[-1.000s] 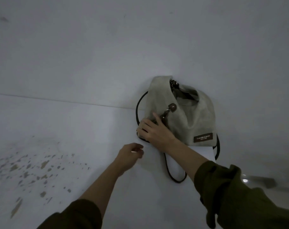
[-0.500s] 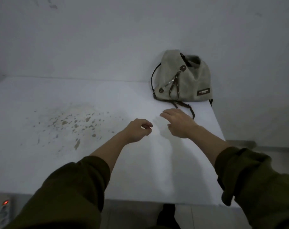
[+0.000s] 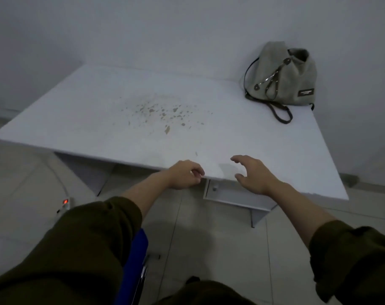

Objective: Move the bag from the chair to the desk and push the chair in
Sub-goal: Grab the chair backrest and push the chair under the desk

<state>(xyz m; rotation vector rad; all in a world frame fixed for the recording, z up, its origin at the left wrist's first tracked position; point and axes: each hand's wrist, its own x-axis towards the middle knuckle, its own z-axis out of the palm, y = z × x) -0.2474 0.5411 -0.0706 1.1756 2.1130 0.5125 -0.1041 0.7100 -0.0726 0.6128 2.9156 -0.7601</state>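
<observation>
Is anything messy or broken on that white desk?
Yes. The desk has a patch of brownish flecks near its middle, where the white surface looks chipped or stained; which one is unclear. The bag slumps against the wall at the far right corner, its strap trailing loose across the top.

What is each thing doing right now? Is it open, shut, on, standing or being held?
Grey canvas bag with dark straps: upright on the desk's far right corner against the wall, top open, nobody holding it.
White desk: speckled with brown marks.
White drawer with a knob: shut.
Power strip on the floor: red light on.
Blue chair: untouched, not pushed in.
Left hand: loosely curled, empty.
Right hand: open, empty.
</observation>
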